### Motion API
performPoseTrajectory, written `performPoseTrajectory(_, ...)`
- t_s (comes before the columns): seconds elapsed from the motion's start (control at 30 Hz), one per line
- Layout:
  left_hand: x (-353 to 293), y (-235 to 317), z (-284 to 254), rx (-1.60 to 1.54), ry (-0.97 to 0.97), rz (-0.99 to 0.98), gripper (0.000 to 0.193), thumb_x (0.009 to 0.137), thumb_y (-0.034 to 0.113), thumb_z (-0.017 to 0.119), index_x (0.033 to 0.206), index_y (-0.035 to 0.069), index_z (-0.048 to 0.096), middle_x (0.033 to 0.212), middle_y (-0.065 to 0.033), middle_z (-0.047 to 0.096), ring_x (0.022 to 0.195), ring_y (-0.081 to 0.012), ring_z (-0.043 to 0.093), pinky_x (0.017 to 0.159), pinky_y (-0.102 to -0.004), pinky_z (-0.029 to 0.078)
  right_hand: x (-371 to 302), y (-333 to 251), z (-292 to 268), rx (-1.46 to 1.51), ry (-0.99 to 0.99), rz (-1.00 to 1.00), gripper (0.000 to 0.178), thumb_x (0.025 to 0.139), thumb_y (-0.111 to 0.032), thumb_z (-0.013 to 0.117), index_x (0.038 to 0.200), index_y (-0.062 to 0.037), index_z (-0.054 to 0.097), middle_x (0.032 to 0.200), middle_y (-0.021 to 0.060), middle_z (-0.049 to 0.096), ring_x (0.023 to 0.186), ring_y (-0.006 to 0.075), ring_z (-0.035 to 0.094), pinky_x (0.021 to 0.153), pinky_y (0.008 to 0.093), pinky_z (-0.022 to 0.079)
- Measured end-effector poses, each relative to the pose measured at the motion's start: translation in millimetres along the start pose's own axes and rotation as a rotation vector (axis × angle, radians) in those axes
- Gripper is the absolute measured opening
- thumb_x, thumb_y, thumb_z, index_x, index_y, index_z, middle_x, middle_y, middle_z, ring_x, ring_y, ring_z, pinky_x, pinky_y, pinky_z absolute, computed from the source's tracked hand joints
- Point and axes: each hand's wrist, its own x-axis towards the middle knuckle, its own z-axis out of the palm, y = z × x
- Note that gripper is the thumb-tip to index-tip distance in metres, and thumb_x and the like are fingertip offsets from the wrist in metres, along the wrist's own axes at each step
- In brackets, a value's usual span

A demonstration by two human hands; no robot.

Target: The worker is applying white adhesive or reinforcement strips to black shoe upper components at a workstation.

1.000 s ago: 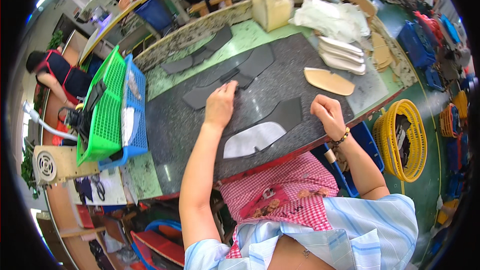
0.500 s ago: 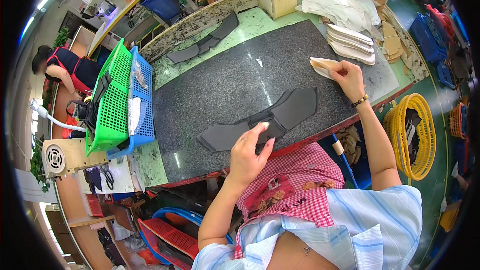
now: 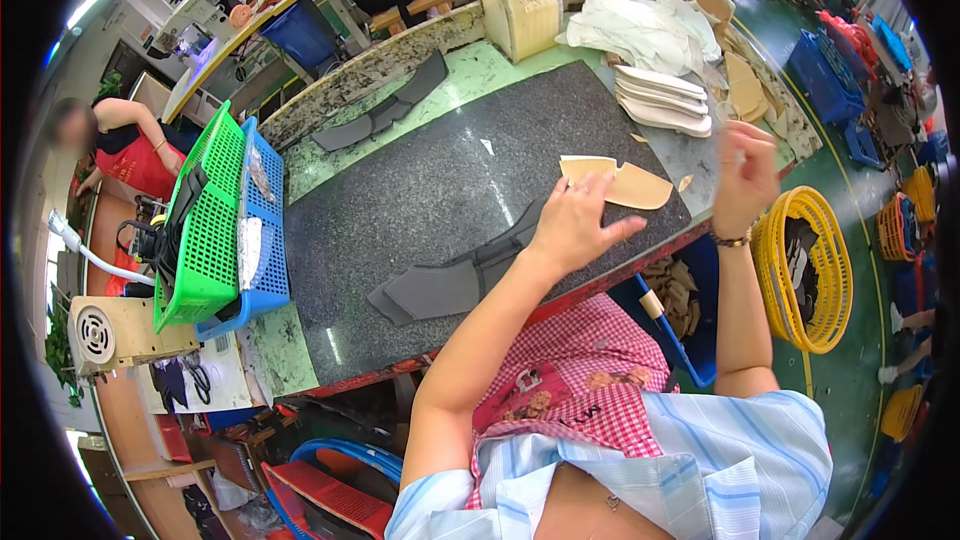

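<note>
A cream, stiff-looking curved piece (image 3: 640,187) with a small notch in its edge lies flat on the dark stone slab (image 3: 420,180). My left hand (image 3: 575,225) rests its fingertips on the left part of this piece, thumb stretched out to the side. Partly under my left hand and forearm is a dark grey foam-like shaped piece (image 3: 430,288). To the right, off the slab, my right hand (image 3: 747,175) is raised with its fingers curled in and somewhat blurred; anything in them cannot be made out. A small cream scrap (image 3: 685,183) lies beside the cream piece.
White curved pads (image 3: 662,100) are stacked at the back right, near crumpled white sheets (image 3: 640,32). Another grey piece (image 3: 380,105) lies at the far left. Green (image 3: 205,225) and blue baskets (image 3: 262,230) stand left; a yellow basket (image 3: 805,270) stands right. A co-worker (image 3: 140,145) is beyond.
The cream piece, earlier folded in my right hand, now lies spread on the slab. My left hand has moved right from the grey piece onto it. My right hand has lifted away rightward.
</note>
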Motion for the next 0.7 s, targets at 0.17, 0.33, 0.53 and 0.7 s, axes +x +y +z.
performPoseTrajectory(0.17, -13.7, 9.7, -23.7, -0.996, 0.507, -0.225, 0.037, 0.094, 0.004, 0.054, 0.13, -0.001, 0.048, 0.113, -0.0111, 0.066, 0.106, -0.0175, 0.061, 0.093, -0.0291, 0.047, -41.9, -49.2, 40.0, 0.084, -0.654, 0.018, 0.013, 0.079, -0.004, 0.069, 0.091, -0.0026, 0.065, 0.088, 0.01, 0.066, 0.083, 0.0275, 0.064, 0.074, 0.0342, 0.051)
performPoseTrajectory(0.33, -44.9, 16.4, -43.2, -0.169, 0.548, -0.064, 0.043, 0.092, 0.004, 0.054, 0.133, -0.006, 0.045, 0.097, -0.0218, 0.067, 0.084, -0.0287, 0.069, 0.071, -0.0352, 0.054, -53.4, -56.8, 60.8, 0.223, -0.678, 0.299, 0.008, 0.08, -0.007, 0.067, 0.087, -0.0029, 0.067, 0.08, 0.009, 0.065, 0.076, 0.0257, 0.064, 0.067, 0.0318, 0.05)
performPoseTrajectory(0.53, -55.3, 25.5, -49.3, -0.062, 0.5, 0.037, 0.042, 0.092, 0.003, 0.049, 0.133, -0.006, 0.045, 0.097, -0.0282, 0.064, 0.085, -0.0392, 0.066, 0.069, -0.0387, 0.053, -30.0, -66.3, 50.7, 0.441, -0.861, 0.489, 0.009, 0.083, -0.006, 0.066, 0.089, -0.0002, 0.067, 0.074, 0.0067, 0.065, 0.064, 0.0105, 0.062, 0.058, 0.0244, 0.049)
performPoseTrajectory(0.7, -60.4, 26.4, -52.6, -0.884, 0.403, -0.094, 0.038, 0.1, 0.014, 0.047, 0.131, -0.008, 0.049, 0.098, -0.0116, 0.069, 0.084, -0.013, 0.065, 0.076, -0.0258, 0.05, -31.0, -75.1, 50.9, 0.657, -0.847, 0.742, 0.01, 0.082, -0.007, 0.065, 0.083, 0.0032, 0.066, 0.073, 0.0055, 0.065, 0.062, 0.0057, 0.06, 0.055, 0.0224, 0.049)
